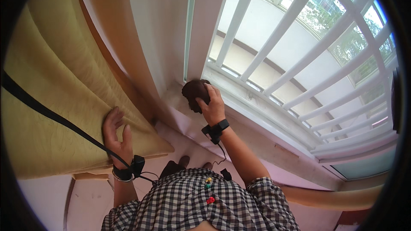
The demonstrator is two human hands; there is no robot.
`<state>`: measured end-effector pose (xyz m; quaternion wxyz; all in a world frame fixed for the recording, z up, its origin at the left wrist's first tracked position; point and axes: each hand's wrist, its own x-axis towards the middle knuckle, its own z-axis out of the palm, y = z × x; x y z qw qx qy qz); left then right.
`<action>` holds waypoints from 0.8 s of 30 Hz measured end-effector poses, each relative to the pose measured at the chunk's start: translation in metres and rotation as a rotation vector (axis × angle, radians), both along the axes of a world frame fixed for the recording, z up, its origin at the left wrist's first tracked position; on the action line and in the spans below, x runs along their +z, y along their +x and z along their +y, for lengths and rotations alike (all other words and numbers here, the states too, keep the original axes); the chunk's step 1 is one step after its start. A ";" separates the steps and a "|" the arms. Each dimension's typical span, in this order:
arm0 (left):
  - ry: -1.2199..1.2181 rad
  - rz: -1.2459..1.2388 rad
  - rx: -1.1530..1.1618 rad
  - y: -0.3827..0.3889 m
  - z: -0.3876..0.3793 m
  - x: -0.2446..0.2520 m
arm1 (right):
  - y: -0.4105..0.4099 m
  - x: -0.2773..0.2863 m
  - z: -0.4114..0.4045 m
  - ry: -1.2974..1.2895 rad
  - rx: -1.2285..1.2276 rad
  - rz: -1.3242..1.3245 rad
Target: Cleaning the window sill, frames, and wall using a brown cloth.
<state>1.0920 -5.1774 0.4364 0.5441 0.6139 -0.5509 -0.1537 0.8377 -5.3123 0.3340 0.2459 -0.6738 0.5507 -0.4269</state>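
My right hand grips a dark brown cloth, bunched up, at the corner where the window sill meets the wall and the window frame. On the left, my left hand rests against a yellow curtain, its fingers apart and slightly curled, with nothing seen held in it. Both wrists carry black strapped devices with thin cables.
White window bars rise at the right above the sliding track. A black cable crosses in front of the curtain to my left wrist. My feet stand on the pale floor below the sill. Another yellowish curtain lies at lower right.
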 end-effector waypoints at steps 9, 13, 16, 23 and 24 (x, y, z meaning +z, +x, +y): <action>0.042 0.008 -0.041 0.013 -0.001 -0.020 | 0.017 -0.014 -0.013 -0.019 0.025 -0.025; 0.014 0.013 -0.115 0.021 -0.005 -0.039 | 0.009 -0.026 0.000 -0.025 0.088 -0.034; -0.041 0.071 -0.085 0.019 0.001 -0.047 | -0.002 -0.032 0.017 -0.047 0.092 -0.063; 0.008 -0.003 -0.134 -0.045 0.042 -0.047 | -0.063 -0.036 0.117 -0.148 0.211 -0.048; 0.011 -0.023 -0.169 -0.059 0.044 -0.044 | -0.070 -0.043 0.127 -0.138 0.193 -0.046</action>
